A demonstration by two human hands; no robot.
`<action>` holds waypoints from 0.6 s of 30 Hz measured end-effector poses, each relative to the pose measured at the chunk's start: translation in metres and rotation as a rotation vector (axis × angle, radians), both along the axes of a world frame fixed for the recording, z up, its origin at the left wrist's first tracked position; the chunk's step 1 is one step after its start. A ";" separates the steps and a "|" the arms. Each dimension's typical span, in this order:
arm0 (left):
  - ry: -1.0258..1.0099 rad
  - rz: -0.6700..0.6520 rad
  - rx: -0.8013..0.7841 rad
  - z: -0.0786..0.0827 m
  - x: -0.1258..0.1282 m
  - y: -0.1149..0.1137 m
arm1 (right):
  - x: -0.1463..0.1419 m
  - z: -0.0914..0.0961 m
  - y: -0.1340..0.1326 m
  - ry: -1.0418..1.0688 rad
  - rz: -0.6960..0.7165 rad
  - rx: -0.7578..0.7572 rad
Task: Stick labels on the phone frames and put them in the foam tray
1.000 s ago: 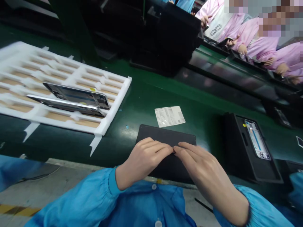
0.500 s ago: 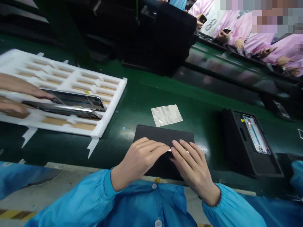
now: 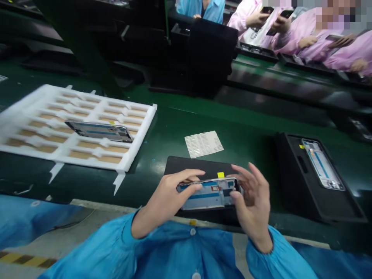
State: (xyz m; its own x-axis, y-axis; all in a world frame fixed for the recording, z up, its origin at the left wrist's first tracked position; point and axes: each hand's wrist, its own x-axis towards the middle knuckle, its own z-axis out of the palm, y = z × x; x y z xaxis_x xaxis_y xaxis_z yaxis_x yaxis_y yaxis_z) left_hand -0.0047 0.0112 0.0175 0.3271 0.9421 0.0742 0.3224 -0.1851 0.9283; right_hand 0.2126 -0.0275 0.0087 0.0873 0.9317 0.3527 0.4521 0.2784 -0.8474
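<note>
A silver-edged phone frame (image 3: 207, 197), with blue strips inside and a yellow tab on its upper edge, is tilted up toward me above a black mat (image 3: 197, 164). My left hand (image 3: 171, 193) grips its left end, the thumb across the near face and the fingers behind. At the right end, my right hand (image 3: 251, 197) has its thumb on the corner and its fingers curved round the far edge. Beyond the mat lies a white sheet of small labels (image 3: 204, 144).
At left, a white foam tray (image 3: 124, 161) with slots holds another phone frame (image 3: 100, 131) standing on edge. A black box (image 3: 302, 170) at right carries a phone frame (image 3: 324, 164) lying on top. People in pink (image 3: 305, 27) work across the green bench (image 3: 171, 116).
My hands have moved apart, and the phone frame between them now shows its inner face. Another person's hands have left the foam tray, where one frame stands instead of two.
</note>
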 end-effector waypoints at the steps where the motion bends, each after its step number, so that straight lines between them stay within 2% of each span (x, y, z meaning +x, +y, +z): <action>1: -0.064 0.037 -0.100 -0.001 0.004 -0.004 | -0.001 -0.003 -0.007 0.067 -0.015 -0.043; 3: -0.187 0.098 -0.242 -0.005 0.013 -0.014 | -0.007 -0.011 -0.025 0.139 0.013 -0.152; 6: -0.288 0.122 -0.338 -0.020 0.027 -0.029 | -0.017 -0.024 -0.045 0.166 -0.002 -0.300; 8: -0.245 0.123 -0.310 -0.030 0.033 -0.037 | -0.019 -0.025 -0.046 0.188 -0.065 -0.358; 10: -0.121 0.159 -0.198 -0.038 0.032 -0.042 | -0.015 -0.018 -0.038 0.143 -0.065 -0.381; 14: 0.072 0.183 -0.005 -0.047 0.023 -0.045 | 0.002 0.008 -0.018 -0.285 0.039 -0.394; 18: 0.160 0.152 0.079 -0.052 0.021 -0.045 | 0.004 0.023 -0.014 -0.653 0.042 -0.229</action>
